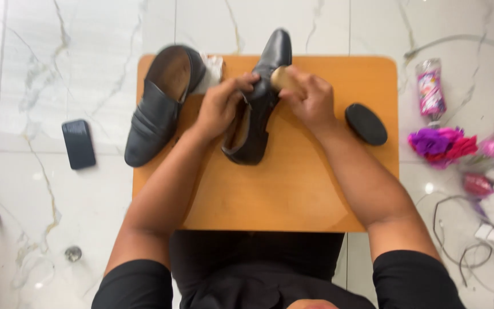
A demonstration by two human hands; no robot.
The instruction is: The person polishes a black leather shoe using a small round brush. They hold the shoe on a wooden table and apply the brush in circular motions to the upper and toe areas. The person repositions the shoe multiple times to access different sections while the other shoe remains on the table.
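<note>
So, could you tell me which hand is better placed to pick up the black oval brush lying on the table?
Probably the right hand: the black oval brush lies just beside it, while the left hand grips the shoe.

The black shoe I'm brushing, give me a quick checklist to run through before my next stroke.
1. Left hand steadies the black shoe at its opening: ok.
2. Right hand has a closed grip on the wooden brush: ok.
3. Brush touching the shoe's upper: ok.
4. Shoe fully over the wooden table: not ok, the toe overhangs the far edge.
5. Second shoe out of the way: ok, lying to the left, apart.
6. Bristle condition: cannot tell, hidden under the hand.
</note>
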